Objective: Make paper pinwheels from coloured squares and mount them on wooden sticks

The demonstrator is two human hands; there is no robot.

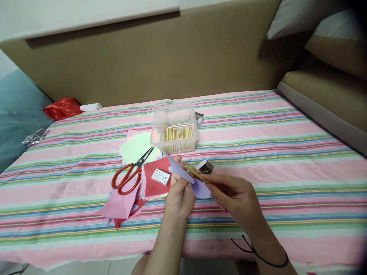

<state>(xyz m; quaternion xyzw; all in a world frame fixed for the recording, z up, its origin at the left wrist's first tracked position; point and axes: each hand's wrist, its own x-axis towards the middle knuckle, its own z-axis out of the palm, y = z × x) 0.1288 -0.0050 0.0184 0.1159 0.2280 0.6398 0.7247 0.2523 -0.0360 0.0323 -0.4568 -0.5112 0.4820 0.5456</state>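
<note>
My left hand [180,196] is closed on a sheet of lilac paper [181,172] that is folded or curled, with one rounded flap pointing down. My right hand [239,196] pinches a thin wooden stick [196,174] that lies against the paper, close to the fingers of my left hand. Where the stick meets the paper is partly hidden by my fingers. Just behind the hands is a small open box [207,167] with dark, shiny bits inside, probably tacks. To the left, a small white printed box [161,177] rests on red paper squares [149,187].
Red-handled scissors [129,177] lie across pale green paper [134,147] and pink paper pieces [120,202]. A clear plastic box [156,122] of wooden sticks stands behind. A red plastic bag [63,108] sits at the far left. Striped cloth [286,172] covers the surface.
</note>
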